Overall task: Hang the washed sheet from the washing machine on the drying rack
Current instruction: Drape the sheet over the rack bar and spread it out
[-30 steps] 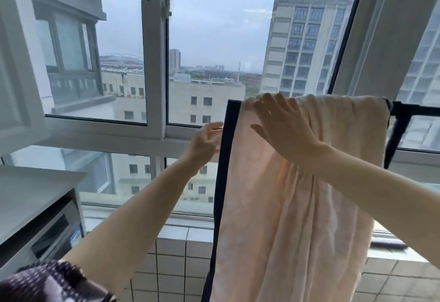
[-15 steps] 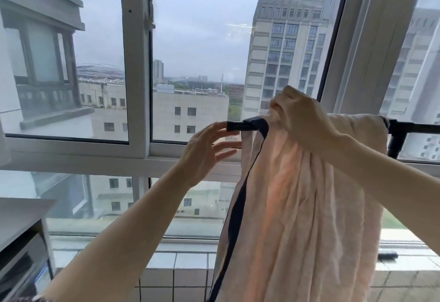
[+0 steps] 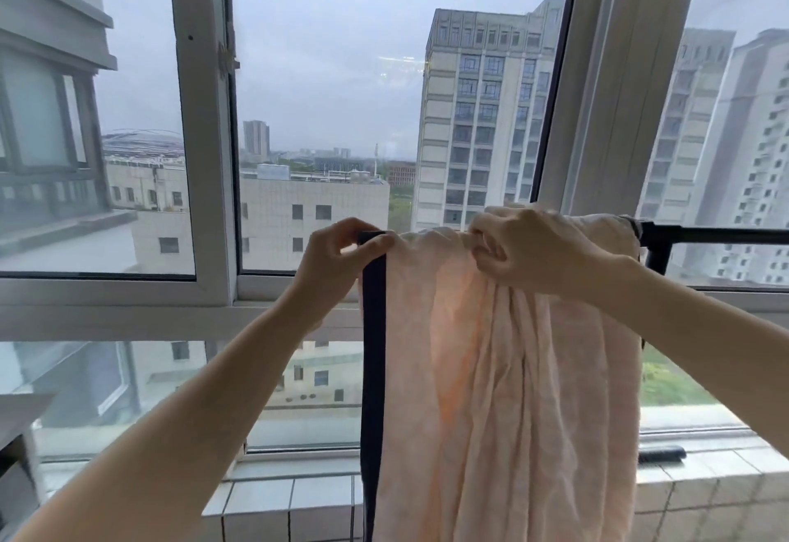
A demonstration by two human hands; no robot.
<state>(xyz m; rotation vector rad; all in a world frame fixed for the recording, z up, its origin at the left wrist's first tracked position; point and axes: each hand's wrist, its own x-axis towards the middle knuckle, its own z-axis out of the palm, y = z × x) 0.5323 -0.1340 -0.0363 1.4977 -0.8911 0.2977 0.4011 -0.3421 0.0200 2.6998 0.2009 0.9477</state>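
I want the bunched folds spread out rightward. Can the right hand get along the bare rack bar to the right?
Probably yes: the right hand grips the sheet at the top, and the rack bar beyond the sheet's right edge looks bare.

The sheet hangs over the top bar of the drying rack, and the bar continues to the right of it. The left hand is at the sheet's upper left corner, on its edge band. The right hand is on the sheet's top, right of the left hand. Behind the sheet is the window, and below it the tiled ledge.
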